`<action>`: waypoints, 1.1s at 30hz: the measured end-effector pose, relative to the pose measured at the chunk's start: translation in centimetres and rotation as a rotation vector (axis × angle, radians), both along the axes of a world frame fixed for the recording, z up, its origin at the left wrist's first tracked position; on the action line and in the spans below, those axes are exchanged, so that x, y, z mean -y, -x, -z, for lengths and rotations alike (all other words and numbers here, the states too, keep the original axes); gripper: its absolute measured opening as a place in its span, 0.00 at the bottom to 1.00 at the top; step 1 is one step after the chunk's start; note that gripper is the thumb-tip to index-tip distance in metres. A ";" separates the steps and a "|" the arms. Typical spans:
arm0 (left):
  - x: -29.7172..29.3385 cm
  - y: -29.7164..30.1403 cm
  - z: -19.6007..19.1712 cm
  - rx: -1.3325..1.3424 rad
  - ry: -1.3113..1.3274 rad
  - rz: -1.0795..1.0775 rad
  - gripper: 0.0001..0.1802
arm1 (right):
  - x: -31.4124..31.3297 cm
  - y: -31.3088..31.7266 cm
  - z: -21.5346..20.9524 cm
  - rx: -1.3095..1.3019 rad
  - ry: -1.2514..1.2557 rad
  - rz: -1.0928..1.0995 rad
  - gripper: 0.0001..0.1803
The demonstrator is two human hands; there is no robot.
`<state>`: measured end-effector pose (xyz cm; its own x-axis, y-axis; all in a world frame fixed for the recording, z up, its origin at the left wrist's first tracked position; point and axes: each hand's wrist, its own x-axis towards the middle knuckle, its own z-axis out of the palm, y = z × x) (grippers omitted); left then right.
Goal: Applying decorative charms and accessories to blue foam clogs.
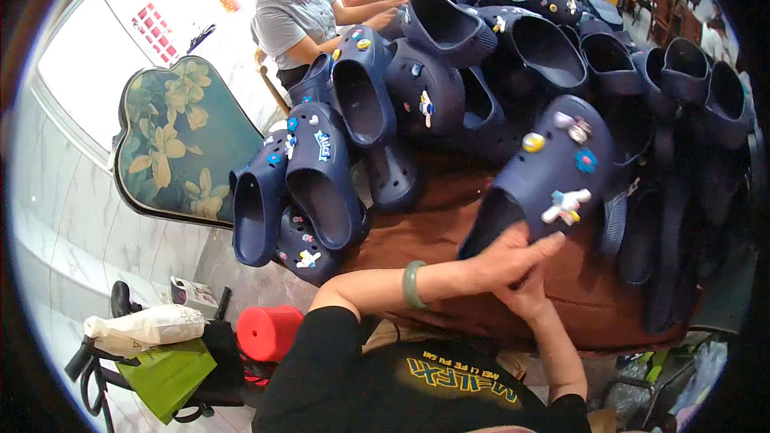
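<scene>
A navy clog (513,184) is tilted toe-up in front of me on the right, with its opening facing down to the left. Its upper carries a white figure charm, a yellow round one, a blue flower and a pale one. My left hand (513,261), below a green bangle (414,284), is closed at the clog's lower edge, fingers pointing right. Just under it, my right hand (525,295) meets the left; its fingers are mostly hidden. Navy clogs with charms, such as the clog (325,180) on the left, are heaped around.
A brown cloth (433,228) covers the table. Left stand a floral-backed chair (176,136), a red cylindrical stool (269,333) and a green bag (168,377). Beyond the heap, a person in a grey shirt (297,20) and other people are at work.
</scene>
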<state>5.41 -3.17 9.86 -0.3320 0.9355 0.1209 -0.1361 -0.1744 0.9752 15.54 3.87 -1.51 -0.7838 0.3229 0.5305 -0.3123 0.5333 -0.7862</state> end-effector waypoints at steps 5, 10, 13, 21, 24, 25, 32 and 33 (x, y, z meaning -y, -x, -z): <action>0.8 -0.2 -2.3 -0.373 -0.039 0.342 0.26 | 0.2 -1.3 -1.8 0.153 -0.423 0.503 0.41; 7.4 3.0 -7.6 -0.691 -0.310 0.182 0.27 | -5.1 -0.7 -13.2 -0.173 0.549 0.181 0.40; 12.5 5.2 -12.1 -0.677 -0.483 -0.033 0.14 | -11.7 3.1 -19.1 -0.232 0.476 0.107 0.30; 21.3 3.6 -17.0 -0.790 -1.003 -0.896 0.10 | -29.0 14.6 -24.3 -0.021 0.668 0.374 0.11; 23.0 2.9 -18.6 -0.884 -0.986 -1.107 0.10 | -30.0 15.9 -24.2 0.125 0.576 0.421 0.15; 23.4 2.8 -19.1 -0.912 -0.977 -1.175 0.11 | -29.8 16.0 -24.2 0.112 0.478 0.437 0.20; 27.1 1.6 -20.9 -1.118 -0.455 -1.226 0.16 | -14.4 13.1 -27.6 -0.131 -0.236 0.359 0.31; 26.6 1.7 -21.0 -1.116 -0.540 -1.241 0.16 | -9.9 11.9 -28.5 -0.197 -0.134 0.153 0.34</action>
<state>3.75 -29.73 30.84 -0.3041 -0.0032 0.9526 0.9516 0.0463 0.3039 3.62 13.76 26.97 -0.6085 0.3466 0.7138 -0.3599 0.6811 -0.6376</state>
